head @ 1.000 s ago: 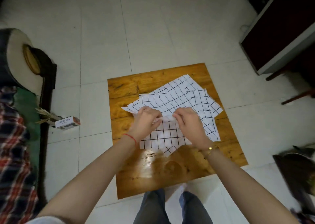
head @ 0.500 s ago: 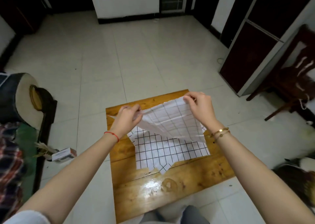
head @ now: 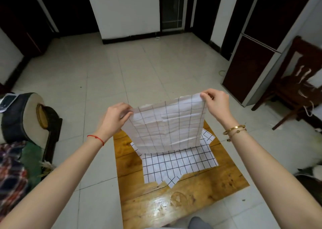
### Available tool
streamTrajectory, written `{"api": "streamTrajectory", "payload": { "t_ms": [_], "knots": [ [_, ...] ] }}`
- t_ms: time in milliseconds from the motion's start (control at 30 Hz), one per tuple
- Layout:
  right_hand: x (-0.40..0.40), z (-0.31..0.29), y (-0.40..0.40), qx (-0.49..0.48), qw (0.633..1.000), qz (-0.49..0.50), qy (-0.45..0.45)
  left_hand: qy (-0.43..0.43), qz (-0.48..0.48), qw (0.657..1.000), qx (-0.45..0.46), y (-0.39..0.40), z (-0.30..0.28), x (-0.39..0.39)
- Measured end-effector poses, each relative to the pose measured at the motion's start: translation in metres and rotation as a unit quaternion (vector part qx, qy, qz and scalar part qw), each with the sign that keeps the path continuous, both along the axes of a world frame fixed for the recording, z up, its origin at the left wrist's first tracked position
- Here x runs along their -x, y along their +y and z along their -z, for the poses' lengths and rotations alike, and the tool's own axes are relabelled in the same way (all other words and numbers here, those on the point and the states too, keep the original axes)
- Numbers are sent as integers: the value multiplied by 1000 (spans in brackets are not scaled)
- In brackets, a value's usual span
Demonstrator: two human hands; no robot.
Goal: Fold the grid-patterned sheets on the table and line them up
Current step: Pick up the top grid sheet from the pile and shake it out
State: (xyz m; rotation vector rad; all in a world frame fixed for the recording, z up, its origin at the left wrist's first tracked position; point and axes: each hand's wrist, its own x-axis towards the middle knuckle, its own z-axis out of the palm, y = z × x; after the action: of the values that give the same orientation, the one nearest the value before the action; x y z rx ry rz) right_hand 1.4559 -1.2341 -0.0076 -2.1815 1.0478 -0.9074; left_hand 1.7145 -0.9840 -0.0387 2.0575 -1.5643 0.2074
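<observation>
A white grid-patterned sheet (head: 167,129) hangs in the air above the wooden table (head: 183,199), creased and facing me. My left hand (head: 116,117) pinches its upper left corner and my right hand (head: 216,101) pinches its upper right corner. Its lower edge reaches down to the pile of other grid-patterned sheets (head: 179,164), which lie flat and overlapping at odd angles on the far half of the table. The lifted sheet hides the back part of that pile.
The low table stands on a pale tiled floor. A sofa arm (head: 26,115) with plaid cloth is at the left. A dark cabinet (head: 247,68) and a wooden chair (head: 296,89) stand at the right. The table's near half shows bare glossy wood.
Both hands took the top sheet from the pile and raised it, spreading apart to its upper corners. The head view tilted up, showing more of the room.
</observation>
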Motion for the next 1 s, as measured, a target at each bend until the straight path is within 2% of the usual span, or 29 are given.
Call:
{"api": "streamTrajectory", "payload": {
  "t_ms": [333,533,633,700,833,1000],
  "knots": [
    [20,-3,-11,-14,997,-62,36,-3,25,1000,-13,29,-25,-1],
    [32,-15,-22,5,988,-127,93,23,31,999,-29,38,-43,8],
    [39,-24,-33,-19,977,-178,114,68,20,997,-40,41,-55,14],
    [42,-29,-43,-61,966,-221,117,132,12,990,-56,41,-64,18],
    [45,-38,-70,-155,941,-282,101,282,5,951,-126,33,-83,23],
    [36,-36,-107,-205,924,-309,94,344,-16,927,-145,10,-93,17]
  ]
}}
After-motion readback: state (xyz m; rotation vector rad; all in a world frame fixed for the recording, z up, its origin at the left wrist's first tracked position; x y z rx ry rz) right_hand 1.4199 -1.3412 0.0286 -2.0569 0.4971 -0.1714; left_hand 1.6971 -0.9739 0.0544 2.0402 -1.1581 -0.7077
